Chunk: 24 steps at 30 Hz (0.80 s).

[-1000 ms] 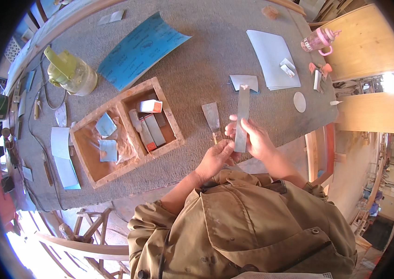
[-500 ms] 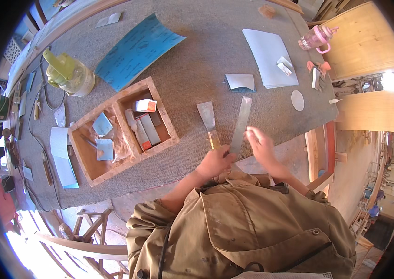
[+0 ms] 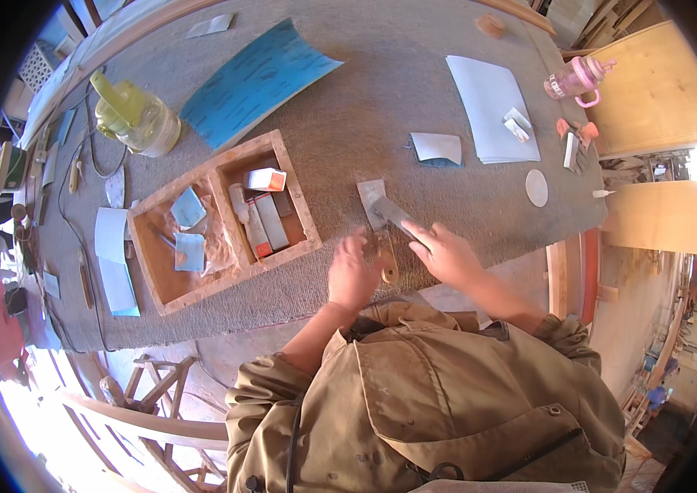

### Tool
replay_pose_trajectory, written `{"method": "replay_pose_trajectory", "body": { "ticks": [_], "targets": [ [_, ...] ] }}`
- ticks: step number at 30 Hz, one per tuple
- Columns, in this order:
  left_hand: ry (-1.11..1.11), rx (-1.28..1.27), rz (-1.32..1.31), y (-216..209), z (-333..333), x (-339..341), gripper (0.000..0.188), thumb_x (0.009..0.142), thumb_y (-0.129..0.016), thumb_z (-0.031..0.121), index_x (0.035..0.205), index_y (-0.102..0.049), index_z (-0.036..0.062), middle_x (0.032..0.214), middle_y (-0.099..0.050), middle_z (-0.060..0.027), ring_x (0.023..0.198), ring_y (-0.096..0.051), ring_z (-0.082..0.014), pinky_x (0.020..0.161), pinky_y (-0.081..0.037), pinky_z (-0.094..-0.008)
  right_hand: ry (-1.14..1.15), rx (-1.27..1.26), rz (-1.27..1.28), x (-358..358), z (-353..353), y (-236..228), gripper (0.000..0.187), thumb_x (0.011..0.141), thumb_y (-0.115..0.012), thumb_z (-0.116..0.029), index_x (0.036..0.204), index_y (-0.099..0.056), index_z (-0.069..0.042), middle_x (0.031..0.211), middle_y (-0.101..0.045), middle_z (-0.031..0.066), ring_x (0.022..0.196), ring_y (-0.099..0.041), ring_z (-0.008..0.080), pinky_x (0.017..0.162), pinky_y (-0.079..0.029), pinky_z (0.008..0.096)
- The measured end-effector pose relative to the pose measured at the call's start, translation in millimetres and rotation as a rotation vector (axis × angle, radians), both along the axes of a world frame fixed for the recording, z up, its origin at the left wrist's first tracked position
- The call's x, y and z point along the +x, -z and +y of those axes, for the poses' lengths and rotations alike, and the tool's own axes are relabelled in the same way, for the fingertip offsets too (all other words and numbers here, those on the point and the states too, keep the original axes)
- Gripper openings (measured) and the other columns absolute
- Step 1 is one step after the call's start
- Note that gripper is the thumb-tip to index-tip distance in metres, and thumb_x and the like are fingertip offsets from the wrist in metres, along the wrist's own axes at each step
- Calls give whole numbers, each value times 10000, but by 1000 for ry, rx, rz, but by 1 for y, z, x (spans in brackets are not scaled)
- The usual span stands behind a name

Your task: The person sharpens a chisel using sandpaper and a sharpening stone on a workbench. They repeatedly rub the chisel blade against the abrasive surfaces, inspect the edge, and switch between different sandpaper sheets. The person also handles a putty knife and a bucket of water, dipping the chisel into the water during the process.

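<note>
To the right of the two-part wooden box [image 3: 297, 187], the right hand [image 3: 450, 259] pinches a flat metal strip [image 3: 399, 217] between its thumb and fingers. The far end of the strip overlaps the blade of a scraper [image 3: 370, 192], which lies on the tabletop [image 3: 398, 99], also right of the box; whether they touch, one cannot tell. The left hand [image 3: 352, 273], between the box and the scraper's handle, is loosely spread. A blue sheet [image 3: 262, 82] lies beyond the box
</note>
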<state>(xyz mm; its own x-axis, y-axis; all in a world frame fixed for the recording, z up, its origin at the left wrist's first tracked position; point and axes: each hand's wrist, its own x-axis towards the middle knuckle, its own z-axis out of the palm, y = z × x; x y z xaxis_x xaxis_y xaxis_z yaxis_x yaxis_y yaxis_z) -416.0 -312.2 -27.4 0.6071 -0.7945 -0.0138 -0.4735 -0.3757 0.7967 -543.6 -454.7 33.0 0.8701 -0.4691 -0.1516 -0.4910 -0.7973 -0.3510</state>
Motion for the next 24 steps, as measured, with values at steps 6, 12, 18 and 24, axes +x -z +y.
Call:
{"method": "replay_pose_trajectory", "body": {
  "ticks": [6,12,18,24],
  "targets": [
    [258,269,-94,-2,-10,-15,833,740,-674,346,1356,-255,-26,1061,-501,-187,980,-532,-325,814,-476,-386,-40,-54,148,9,10,15,473,895,-506,-297,1344,-390,-205,753,-562,209,584,-591,362,500,-484,440],
    [237,300,-61,0,-16,-16,810,752,-664,324,1343,-255,-52,1034,-508,-177,973,-541,-316,793,-489,-377,-26,-27,133,17,12,26,483,895,-497,-249,1356,-362,-193,718,-561,215,547,-586,357,459,-476,440],
    [237,279,-54,1,-14,-15,768,770,-647,310,1336,-267,-42,1045,-507,-181,974,-544,-330,779,-495,-391,-1,-42,54,27,11,33,512,873,-543,-230,1353,-365,-211,659,-547,212,521,-565,381,447,-456,446],
    [236,296,-32,5,-17,-12,765,787,-623,336,1353,-250,-20,1061,-508,-188,989,-541,-339,781,-494,-398,-32,0,70,23,9,25,542,866,-548,-215,1367,-339,-214,652,-549,209,502,-562,375,433,-453,438]
  ]
}}
